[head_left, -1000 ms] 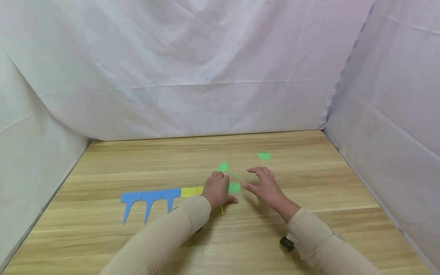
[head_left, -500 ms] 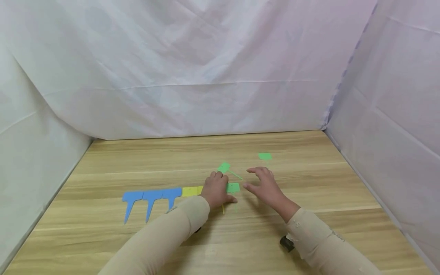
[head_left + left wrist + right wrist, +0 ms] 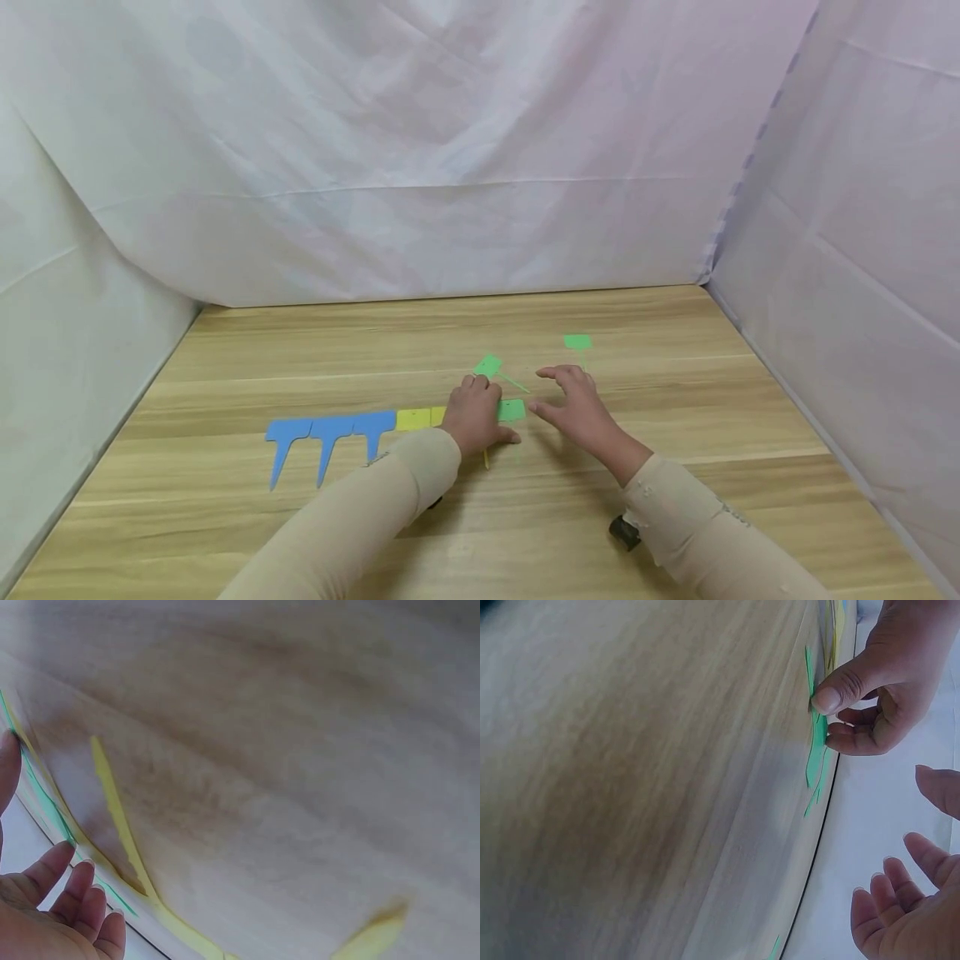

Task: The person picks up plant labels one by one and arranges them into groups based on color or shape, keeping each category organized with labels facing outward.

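Flat T-shaped plant labels lie in a row on the wooden table: blue labels, then yellow labels, then a green label at the right end. My left hand lies over the yellow-green join and hides part of it. Its thumb and fingertips touch the green label's edges, widely spread in the left wrist view. A second green label lies tilted just beyond those fingers. To the right, my right hand hovers with thumb and fingers spread and nothing between them.
Another green label lies farther back, beyond the right hand. A black object shows under the right sleeve. White cloth encloses the table at the back and both sides.
Both hands keep almost the same place, with the right hand shifting only very slightly left. The labels lie as before, and the view wobbles a little.
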Motion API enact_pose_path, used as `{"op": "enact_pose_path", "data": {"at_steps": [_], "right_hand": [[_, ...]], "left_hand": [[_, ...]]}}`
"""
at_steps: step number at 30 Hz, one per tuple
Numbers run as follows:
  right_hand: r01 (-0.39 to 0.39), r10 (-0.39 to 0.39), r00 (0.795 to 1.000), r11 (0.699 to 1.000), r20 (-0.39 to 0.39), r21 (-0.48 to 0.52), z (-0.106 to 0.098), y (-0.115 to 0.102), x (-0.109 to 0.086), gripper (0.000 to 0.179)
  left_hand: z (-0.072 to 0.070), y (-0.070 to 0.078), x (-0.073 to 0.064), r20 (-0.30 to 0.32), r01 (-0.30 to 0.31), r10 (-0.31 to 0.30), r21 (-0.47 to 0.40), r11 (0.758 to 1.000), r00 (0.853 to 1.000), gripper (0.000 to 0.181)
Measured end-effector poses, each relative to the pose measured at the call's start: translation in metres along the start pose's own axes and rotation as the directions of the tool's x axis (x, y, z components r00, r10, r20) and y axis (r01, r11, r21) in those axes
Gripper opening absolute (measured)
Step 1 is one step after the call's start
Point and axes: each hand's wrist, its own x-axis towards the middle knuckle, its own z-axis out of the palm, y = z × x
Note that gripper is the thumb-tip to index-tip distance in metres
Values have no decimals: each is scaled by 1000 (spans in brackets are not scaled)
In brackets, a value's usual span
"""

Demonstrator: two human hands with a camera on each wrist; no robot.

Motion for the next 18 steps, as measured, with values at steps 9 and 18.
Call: {"op": "enact_pose_path", "data": {"at_steps": [9,18], "right_hand": [[-1,1,1000,1000,-1,-5,0,1,0,53],[-7,7,1000,1000,3,2,0,0,0,53]], "left_hand": [[1,1,-1,-8,-11,11,4,1000,1000,55],[1,2,-1,-15,-18,18,-1,1000,1000,55]]}}
